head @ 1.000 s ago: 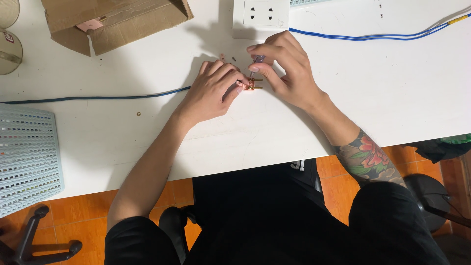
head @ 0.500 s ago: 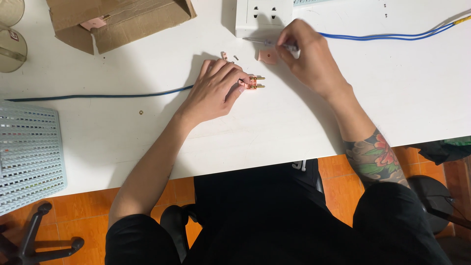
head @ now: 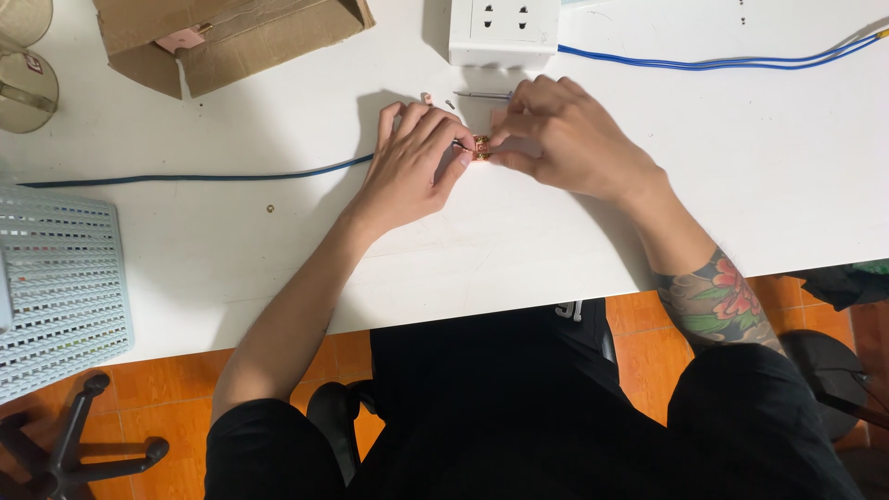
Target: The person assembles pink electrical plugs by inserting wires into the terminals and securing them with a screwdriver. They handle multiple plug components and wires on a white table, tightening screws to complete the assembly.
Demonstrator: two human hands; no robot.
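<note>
Head view: I see my left hand [head: 412, 165] and right hand [head: 565, 139] meet on the white table [head: 741, 167], fingertips of both pinching a small brass-coloured part [head: 482, 148] just below the white socket block [head: 505, 32], beside a blue cable [head: 194, 177].

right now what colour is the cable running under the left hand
Dark blue: the cable crosses the white table to the left hand, shown best in the head view.
</note>
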